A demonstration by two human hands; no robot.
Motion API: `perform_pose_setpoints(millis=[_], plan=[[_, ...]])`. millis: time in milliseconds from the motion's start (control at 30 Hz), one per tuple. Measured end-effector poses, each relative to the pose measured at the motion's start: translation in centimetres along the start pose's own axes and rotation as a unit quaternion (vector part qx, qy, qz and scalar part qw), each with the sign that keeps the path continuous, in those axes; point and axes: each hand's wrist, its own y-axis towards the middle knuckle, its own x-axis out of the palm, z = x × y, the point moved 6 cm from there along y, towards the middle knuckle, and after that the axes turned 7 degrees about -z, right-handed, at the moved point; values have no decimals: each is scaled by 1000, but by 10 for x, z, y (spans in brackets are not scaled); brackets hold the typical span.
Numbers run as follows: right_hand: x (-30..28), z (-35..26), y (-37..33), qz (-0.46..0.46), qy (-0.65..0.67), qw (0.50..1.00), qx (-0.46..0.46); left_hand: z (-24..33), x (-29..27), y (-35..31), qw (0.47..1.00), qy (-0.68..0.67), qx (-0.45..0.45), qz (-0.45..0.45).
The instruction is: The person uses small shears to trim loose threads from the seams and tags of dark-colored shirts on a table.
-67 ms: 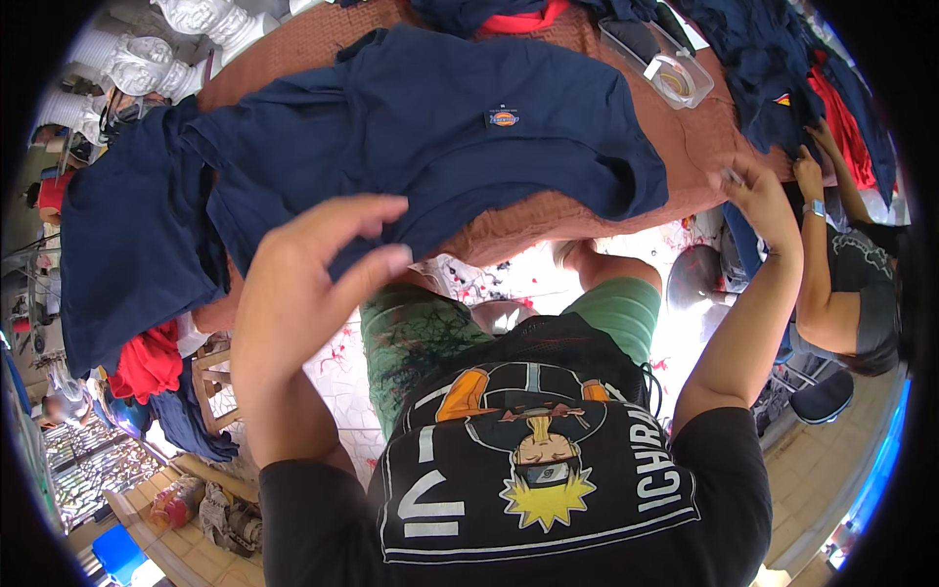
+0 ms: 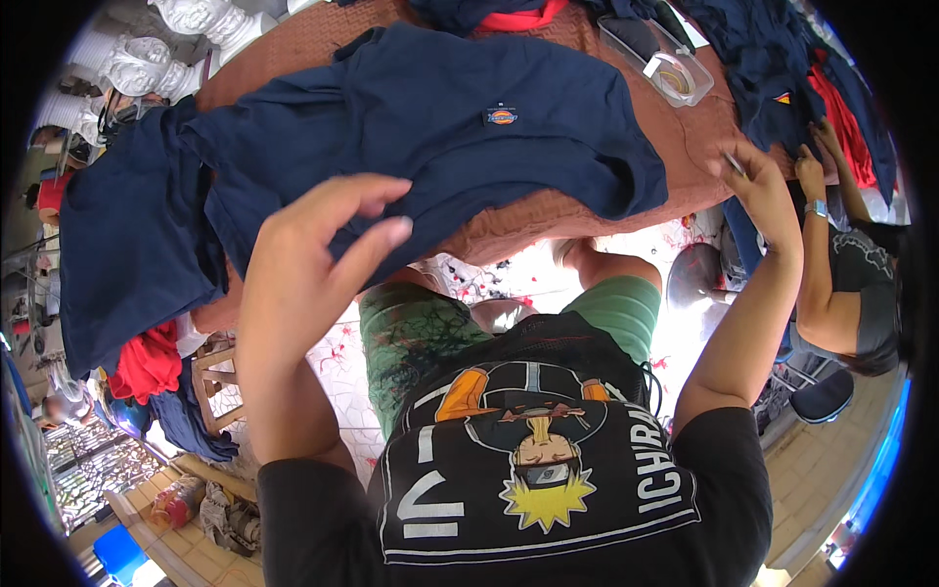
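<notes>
A navy blue garment (image 2: 421,117), with a small label near its neckline, lies spread across the table. Its left part hangs over the table's left end. My left hand (image 2: 323,230) hovers over the garment's near edge, thumb and fingers apart, holding nothing. Off the garment's right end, by the table's edge, my right hand (image 2: 765,191) is closed on a small slim metal tool (image 2: 735,164). Most of that tool is hidden in my fingers, so its kind cannot be made out. A thin dark thread (image 2: 688,137) lies on the table cover close to my right hand.
The table has a brown cloth cover (image 2: 284,49). A clear plastic box (image 2: 690,86) with a tape roll stands at the far right. Beyond it a co-worker's arm (image 2: 815,220) reaches to more navy and red garments (image 2: 748,59). Red cloth (image 2: 152,364) hangs at the lower left.
My right fingers have shifted slightly, and the metal tool has tilted and shows more. My left hand has barely moved. The garment stays in nearly the same place.
</notes>
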Motion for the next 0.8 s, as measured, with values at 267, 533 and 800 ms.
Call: perform_pose_setpoints(millis=[267,533,800], plan=[[107,-85,37,56,-123,978,-158,-38,75,86,980,127,26,150],[93,-96,8,107,-142,973,-145,-38,64,80,985,97,40,138],[92,-84,-19,21,-85,991,-97,-12,87,68,991,67,109,31]])
